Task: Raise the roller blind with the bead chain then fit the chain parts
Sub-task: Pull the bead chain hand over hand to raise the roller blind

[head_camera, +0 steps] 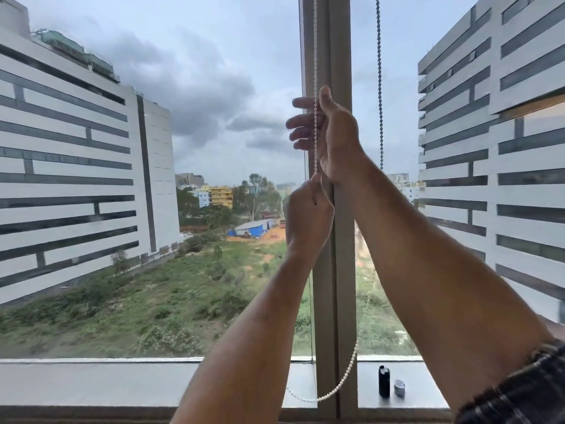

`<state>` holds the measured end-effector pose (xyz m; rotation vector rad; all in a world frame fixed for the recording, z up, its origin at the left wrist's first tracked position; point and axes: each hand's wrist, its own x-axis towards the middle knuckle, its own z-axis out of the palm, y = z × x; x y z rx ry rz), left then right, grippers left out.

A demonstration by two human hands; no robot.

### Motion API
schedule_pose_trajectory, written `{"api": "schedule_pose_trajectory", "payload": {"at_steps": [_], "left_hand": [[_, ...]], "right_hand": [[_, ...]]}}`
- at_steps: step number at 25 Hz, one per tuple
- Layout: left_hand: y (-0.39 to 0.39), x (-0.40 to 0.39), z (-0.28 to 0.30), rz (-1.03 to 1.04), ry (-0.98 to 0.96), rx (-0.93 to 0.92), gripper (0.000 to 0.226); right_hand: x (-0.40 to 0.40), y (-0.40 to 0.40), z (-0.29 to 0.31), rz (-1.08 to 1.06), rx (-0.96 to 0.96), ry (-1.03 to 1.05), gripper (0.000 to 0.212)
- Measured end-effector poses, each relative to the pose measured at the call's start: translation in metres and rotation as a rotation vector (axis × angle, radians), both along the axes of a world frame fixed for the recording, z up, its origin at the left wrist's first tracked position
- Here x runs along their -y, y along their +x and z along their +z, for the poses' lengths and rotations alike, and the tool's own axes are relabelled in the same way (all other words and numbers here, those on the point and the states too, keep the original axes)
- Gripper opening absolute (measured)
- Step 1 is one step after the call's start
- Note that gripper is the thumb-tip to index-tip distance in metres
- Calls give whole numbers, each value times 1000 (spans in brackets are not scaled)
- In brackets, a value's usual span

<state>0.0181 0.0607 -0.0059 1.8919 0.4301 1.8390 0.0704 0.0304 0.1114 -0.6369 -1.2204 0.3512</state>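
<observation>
The chain (315, 56) runs vertically at frame centre; the left hand (307, 214) pinches it below, the right hand (327, 133) above, fingers loosely spread.

An upper-floor room, its tall window (153, 179) overlooking office blocks (70, 166) and open ground.
</observation>
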Motion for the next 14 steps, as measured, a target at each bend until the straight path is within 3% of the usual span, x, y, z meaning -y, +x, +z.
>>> {"api": "schedule_pose_trajectory", "payload": {"at_steps": [6,9,14], "left_hand": [[8,8,-45,-37,-54,-49,49],[-6,5,-39,60,66,-134,44],[-26,-5,34,115,156,132,32]], "right_hand": [[-6,-4,-2,-144,-40,93,43],[-3,-4,-11,-198,-14,125,46],[-10,-9,-45,-249,-10,134,45]]}}
